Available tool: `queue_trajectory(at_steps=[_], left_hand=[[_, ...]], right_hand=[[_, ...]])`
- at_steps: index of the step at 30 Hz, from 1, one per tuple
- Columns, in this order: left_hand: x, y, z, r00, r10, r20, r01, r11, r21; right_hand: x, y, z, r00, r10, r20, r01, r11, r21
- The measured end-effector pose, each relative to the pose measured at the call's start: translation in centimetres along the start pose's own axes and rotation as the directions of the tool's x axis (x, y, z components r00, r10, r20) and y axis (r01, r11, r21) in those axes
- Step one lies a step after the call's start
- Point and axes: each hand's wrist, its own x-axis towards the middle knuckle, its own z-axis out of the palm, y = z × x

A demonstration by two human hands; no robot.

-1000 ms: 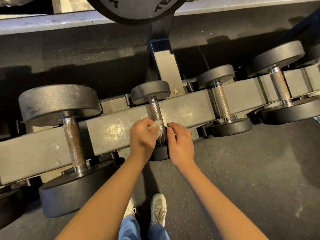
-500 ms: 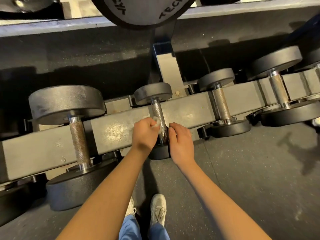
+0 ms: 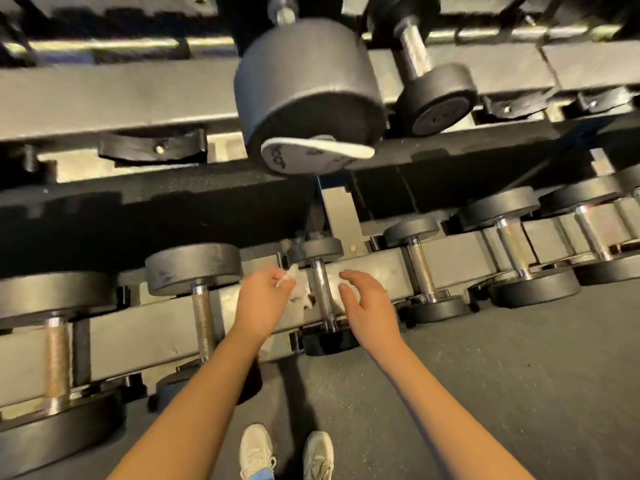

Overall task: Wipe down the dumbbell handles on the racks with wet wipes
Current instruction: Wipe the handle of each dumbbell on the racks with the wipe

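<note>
The only writing is on a grey label [image 3: 311,152] on the end face of the big dumbbell [image 3: 308,91] on the upper rack. Its edge peels away, and the letters are too bent to read. The small dumbbell [image 3: 322,251] lies on the lower rail [image 3: 138,336]. Its chrome handle [image 3: 320,292] crosses the rail with the long axis pointing away from the person, and it has a round black head at each end. The left hand [image 3: 261,301] pinches a crumpled white wet wipe [image 3: 298,289] just left of the handle; I cannot tell if the wipe touches it. The right hand [image 3: 372,306] is just right of the handle, fingers loosely bent, holding nothing. The hands are apart, with the handle between them. The neighbour handle [image 3: 202,323] is knurled metal. The floor [image 3: 485,393] is dark speckled rubber.
</note>
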Motion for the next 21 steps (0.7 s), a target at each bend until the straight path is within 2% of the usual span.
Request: queue_trajectory(at_steps=[5,9,13,17,21], left_hand=[[-1.5,7.1,-7.3,0.988,0.088,-0.128,-0.079,0.994,0.077],[-0.8,12.3,-12.0,0.962,0.14,-0.235,-0.112,0.985,0.128],[1.2,15.7,-15.1,0.932,0.179,-0.314,-0.134,0.978,0.159],[3.6,17.8,-16.7,0.925,0.152,-0.348,-0.125,0.987,0.099],[6.8,18.8,-17.9,0.929,0.131,-0.346,-0.127,0.991,0.034]], right_hand=[[1.8,-7.8,-5.9,0.954,-0.249,-0.165,0.238,0.968,-0.085],[5.0,-13.9,-10.3,0.889,-0.364,-0.277,0.346,0.931,-0.112],[9.5,-18.5,-11.9,0.908,-0.376,-0.187,0.338,0.918,-0.208],[13.9,-20.8,-11.3,0.93,-0.362,-0.063,0.327,0.893,-0.309],[17.4,-21.2,-10.4,0.959,-0.28,0.037,0.269,0.868,-0.418]])
